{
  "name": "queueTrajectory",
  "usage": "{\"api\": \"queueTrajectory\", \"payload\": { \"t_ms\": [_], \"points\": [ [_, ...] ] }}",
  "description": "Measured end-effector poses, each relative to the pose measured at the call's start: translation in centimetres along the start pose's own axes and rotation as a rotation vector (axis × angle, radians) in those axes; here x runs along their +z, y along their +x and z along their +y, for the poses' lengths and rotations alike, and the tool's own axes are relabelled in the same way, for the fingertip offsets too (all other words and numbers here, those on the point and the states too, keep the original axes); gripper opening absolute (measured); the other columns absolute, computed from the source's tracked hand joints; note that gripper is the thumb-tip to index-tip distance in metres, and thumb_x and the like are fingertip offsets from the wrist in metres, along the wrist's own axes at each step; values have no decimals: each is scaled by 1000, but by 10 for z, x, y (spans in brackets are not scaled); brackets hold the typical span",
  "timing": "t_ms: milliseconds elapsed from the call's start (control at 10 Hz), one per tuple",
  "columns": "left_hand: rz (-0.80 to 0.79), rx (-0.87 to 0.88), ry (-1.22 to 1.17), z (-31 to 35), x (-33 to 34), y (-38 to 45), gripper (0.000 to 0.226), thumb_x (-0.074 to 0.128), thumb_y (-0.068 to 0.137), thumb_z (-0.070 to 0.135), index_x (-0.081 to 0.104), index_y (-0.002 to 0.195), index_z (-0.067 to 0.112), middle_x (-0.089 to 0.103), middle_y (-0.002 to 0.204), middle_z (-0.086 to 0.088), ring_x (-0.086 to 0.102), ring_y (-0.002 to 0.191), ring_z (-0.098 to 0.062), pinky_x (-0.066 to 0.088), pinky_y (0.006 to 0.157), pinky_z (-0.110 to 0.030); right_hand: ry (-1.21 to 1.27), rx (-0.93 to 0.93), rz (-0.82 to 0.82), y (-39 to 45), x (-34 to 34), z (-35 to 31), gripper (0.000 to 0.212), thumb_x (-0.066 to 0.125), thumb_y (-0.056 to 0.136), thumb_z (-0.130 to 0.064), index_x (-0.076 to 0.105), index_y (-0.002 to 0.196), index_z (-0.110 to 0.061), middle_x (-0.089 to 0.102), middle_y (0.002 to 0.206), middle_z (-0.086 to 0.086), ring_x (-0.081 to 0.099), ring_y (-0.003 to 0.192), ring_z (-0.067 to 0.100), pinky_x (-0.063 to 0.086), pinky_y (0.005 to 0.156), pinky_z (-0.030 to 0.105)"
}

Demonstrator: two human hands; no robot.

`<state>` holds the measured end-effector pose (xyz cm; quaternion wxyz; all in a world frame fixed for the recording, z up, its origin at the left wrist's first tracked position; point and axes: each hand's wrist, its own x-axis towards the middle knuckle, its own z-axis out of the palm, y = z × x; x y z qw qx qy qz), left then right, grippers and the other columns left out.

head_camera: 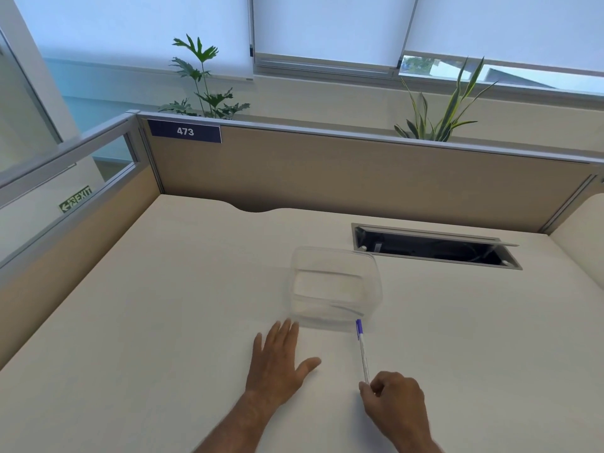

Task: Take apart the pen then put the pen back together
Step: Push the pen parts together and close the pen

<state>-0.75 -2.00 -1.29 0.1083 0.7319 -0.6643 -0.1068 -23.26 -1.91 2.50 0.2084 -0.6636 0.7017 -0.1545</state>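
While the right hand (394, 398) pinches the near end of the pen (362, 351) in curled fingers, the pen runs away from the grip toward the desk's far edge, its purple cap just beside the near wall of a clear plastic container (336, 286). The left hand (279, 361) lies flat on the desk (163, 305), fingers straight, to the pen's left and apart from it.

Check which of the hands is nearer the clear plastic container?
Left. The left hand lies flat on the desk, fingertips just short of the clear plastic container's near left corner. The right hand is farther back, gripping the pen's near end.
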Motion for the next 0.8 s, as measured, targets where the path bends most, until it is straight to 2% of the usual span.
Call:
{"api": "queueTrajectory", "payload": {
  "t_ms": [100, 300, 600, 700, 800],
  "points": [
    [-135, -28, 46, -5, 13, -7, 99, 17, 83, 84, 51, 138, 10, 47, 148, -10, 38, 138, -27, 11, 110, -52, -30, 39, -32, -2, 8, 6, 35, 66, 75, -44, 50, 50, -25, 69, 64, -2, 55, 61, 19, 43, 61, 26],
    [-93, 2, 69, -5, 20, -8, 97, 24, 83, 83, 53, 136, 6, 48, 146, -14, 29, 137, -26, 17, 106, -59, -104, 33, -63, 1, 11, 4, 34, 60, 77, -46, 51, 57, -21, 60, 66, -3, 53, 65, 21, 47, 63, 28],
    [-71, -2, 98, -5, 23, -9, 96, 26, 84, 82, 52, 137, 6, 48, 146, -15, 45, 135, -30, 18, 105, -59, -121, 65, -105, 1, 8, 2, 35, 61, 75, -55, 59, 65, -22, 71, 78, -1, 67, 81, 22, 51, 69, 28],
    [-43, 5, 101, -8, 27, -8, 96, 25, 84, 82, 53, 136, 6, 49, 146, -14, 39, 137, -29, 14, 107, -58, -132, 66, -111, -1, 4, -1, 38, 64, 71, -58, 59, 61, -22, 70, 71, -5, 67, 76, 20, 52, 68, 28],
    [20, 18, 116, -10, 30, -5, 96, 25, 84, 82, 53, 136, 6, 49, 146, -14, 43, 136, -30, 15, 107, -57, -132, 49, -74, 3, -5, -2, 42, 67, 70, -59, 57, 55, -21, 67, 61, -6, 65, 66, 15, 52, 62, 27]
  ]
}}
